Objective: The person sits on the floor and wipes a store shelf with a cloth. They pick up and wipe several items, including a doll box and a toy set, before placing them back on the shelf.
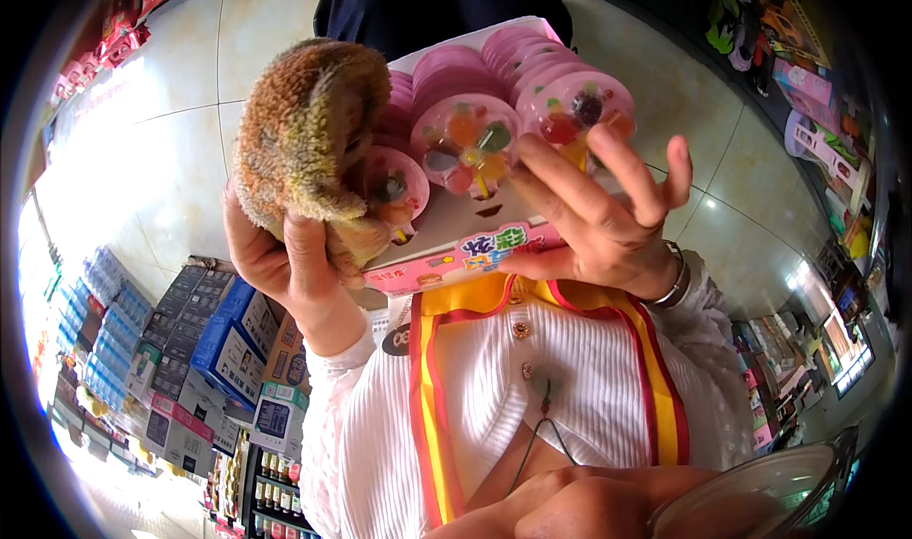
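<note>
My left hand [294,264] grips a fluffy brown and yellowish cloth [304,112], bunched up and pressed against the left end of a pink and white display box [427,259]. Rows of round pink packs with colourful round pieces [465,140] stand inside the box, several deep. At its right front is my right hand [603,202]. The thumb lies along the front panel while the fingers reach over the top edge to the packs, the outer ones raised and spread. The cloth covers the box's left corner.
Tiled floor [176,154] spreads beneath. Stacked cartons [233,335] and wrapped bottles [114,321] stand at the lower left, near a shelf of small bottles [275,491]. Packaged goods [807,93] line the right edge. Red packets [109,45] hang at the upper left.
</note>
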`<state>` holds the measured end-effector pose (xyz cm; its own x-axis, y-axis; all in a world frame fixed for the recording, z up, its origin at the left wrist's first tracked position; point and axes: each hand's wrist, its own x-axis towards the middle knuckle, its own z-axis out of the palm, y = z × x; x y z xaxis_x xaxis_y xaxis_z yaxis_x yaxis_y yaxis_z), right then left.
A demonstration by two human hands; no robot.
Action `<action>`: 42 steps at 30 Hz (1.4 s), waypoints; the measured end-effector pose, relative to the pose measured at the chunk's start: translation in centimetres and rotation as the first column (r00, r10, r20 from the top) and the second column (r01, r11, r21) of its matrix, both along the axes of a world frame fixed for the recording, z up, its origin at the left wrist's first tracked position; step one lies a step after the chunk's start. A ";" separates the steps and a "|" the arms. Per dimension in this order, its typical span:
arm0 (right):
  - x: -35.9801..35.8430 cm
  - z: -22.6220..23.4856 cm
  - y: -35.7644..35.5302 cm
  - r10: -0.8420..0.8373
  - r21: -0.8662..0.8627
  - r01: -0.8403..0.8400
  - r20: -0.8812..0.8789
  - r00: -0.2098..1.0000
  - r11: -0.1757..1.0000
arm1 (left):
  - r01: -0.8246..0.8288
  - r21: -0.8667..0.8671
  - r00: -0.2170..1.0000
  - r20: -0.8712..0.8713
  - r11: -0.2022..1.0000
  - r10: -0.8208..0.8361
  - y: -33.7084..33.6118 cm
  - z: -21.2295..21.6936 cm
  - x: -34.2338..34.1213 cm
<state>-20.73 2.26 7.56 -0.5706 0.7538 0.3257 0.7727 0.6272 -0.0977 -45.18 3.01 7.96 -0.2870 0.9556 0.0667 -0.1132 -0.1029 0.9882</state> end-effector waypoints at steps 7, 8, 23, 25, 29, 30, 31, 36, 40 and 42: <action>0.7 -0.3 0.6 0.127 -0.043 -0.128 -0.040 0.991 0.991 | -0.040 -0.042 0.984 -0.175 0.998 0.032 -1.2 -0.9 -1.4; 1.7 -1.0 1.1 0.194 0.011 -0.194 -0.039 0.980 0.981 | -0.048 -0.047 0.979 -0.202 0.998 0.037 -1.3 -0.9 -1.5; 2.7 -0.8 2.4 -0.511 -0.561 -0.470 -0.824 0.245 0.681 | -0.062 -0.063 0.991 -0.121 0.996 0.054 -0.9 -0.9 -1.2; 2.5 -0.9 2.5 -0.538 -0.531 -0.519 -0.828 0.154 0.670 | -0.047 -0.041 0.993 -0.110 0.998 0.042 -0.8 -1.1 -1.3; 2.7 -1.4 2.6 -0.541 -0.485 -0.568 -0.837 0.083 0.665 | -0.071 -0.055 0.995 -0.071 0.996 0.067 -0.8 -0.9 -1.1; 2.7 -1.3 2.6 -0.563 -0.482 -0.573 -0.825 0.043 0.663 | -0.079 -0.054 0.993 -0.092 0.995 0.074 -0.8 -1.1 -1.1; 2.5 -1.1 2.5 -0.584 -0.477 -0.578 -0.812 0.003 0.662 | -0.086 -0.052 0.990 -0.112 0.995 0.080 -0.9 -1.3 -1.3; 3.1 -1.2 2.4 -0.586 -0.521 -0.541 -0.808 0.061 0.661 | -0.097 -0.079 0.987 -0.136 0.992 0.085 -1.2 -1.6 -1.6; 3.0 -0.9 2.3 -0.546 -0.550 -0.486 -0.821 0.167 0.679 | -0.082 -0.106 0.994 -0.084 0.991 0.074 -1.0 -0.6 -0.6; 3.5 -1.5 2.4 -0.277 -0.423 -0.318 -0.867 0.414 0.849 | -0.035 -0.096 0.986 -0.167 0.995 0.018 -0.7 -0.7 -1.1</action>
<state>-17.26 4.69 6.05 -0.1978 0.9447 0.2614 0.0372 0.2738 -0.9611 -46.30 2.31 7.27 -0.3051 0.9521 0.0214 0.0540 -0.0052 0.9985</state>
